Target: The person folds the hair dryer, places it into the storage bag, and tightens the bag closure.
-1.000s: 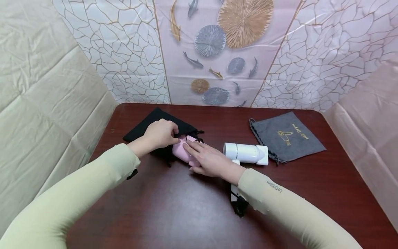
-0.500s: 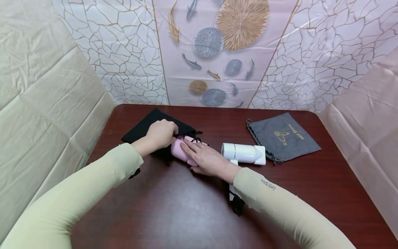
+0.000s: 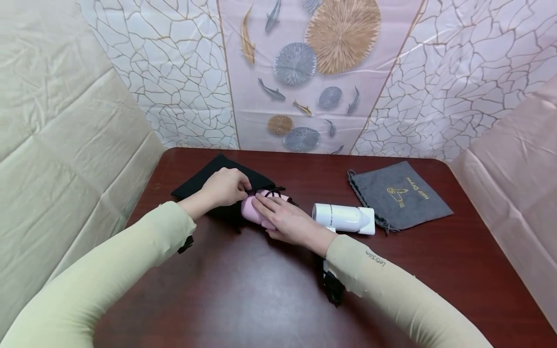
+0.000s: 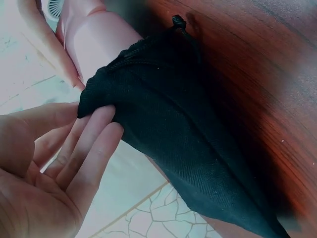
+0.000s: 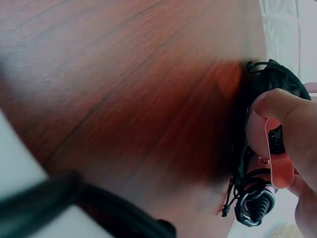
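A pink hair dryer [image 3: 251,211] lies partly inside the mouth of a black drawstring bag [image 3: 202,181] on the left of the table. My left hand [image 3: 224,186] pinches the bag's edge between thumb and fingers, as the left wrist view shows on the black cloth [image 4: 173,124]. From the right, my right hand [image 3: 291,220] grips the dryer, thumb on one side and fingers on the other. Its coiled cord end [image 5: 260,208] sticks out below in the right wrist view. The part inside the bag is hidden.
A white hair dryer [image 3: 345,218] lies to the right, its handle partly under my right forearm. Its bundled black cord [image 3: 332,290] is beside my sleeve. Further right rests a grey drawstring pouch [image 3: 400,193] with gold print. Fabric walls close in the table's back and sides.
The pink dryer has turned slightly under my right hand, so more of its far side shows past the fingers. My left hand stays at the bag's mouth, its fingers shifted a little.
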{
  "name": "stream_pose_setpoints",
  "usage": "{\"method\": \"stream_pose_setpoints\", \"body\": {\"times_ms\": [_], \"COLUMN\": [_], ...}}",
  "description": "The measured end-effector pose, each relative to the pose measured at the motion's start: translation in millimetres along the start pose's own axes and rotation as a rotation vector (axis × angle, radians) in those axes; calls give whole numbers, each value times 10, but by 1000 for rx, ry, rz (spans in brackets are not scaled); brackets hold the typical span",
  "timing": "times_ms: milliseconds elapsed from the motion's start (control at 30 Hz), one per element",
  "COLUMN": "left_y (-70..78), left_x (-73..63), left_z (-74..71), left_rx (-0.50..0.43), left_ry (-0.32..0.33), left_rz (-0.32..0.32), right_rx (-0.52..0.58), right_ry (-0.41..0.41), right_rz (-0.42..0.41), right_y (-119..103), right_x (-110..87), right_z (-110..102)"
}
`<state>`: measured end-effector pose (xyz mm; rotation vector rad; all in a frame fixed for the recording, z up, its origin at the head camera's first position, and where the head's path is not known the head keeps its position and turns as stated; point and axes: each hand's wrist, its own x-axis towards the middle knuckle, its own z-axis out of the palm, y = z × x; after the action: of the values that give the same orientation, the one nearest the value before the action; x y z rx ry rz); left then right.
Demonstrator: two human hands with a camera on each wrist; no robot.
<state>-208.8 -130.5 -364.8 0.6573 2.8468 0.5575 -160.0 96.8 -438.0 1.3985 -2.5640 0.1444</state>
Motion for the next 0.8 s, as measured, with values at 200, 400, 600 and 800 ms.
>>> {"method": "stream_pose_setpoints", "body": {"times_ms": [200, 400, 600, 800], "left_y": [-2, -23, -30, -38], "left_x": [-18, -35, -35, -71], "left_z": [-62, -117, -139, -171], "left_rx": [-80, -184, -276, -341], "left_ry": [-8, -16, -13, -7], "left_rz": [3, -7, 5, 2], "right_rx": [-9, -31, -19, 4], "right_ry": [50, 34, 46, 62], "right_rz": [-7, -10, -9, 17], "right_y": [10, 18, 42, 50], "right_x": [59, 129, 207, 290], "right_z": [4, -9, 27, 79]}}
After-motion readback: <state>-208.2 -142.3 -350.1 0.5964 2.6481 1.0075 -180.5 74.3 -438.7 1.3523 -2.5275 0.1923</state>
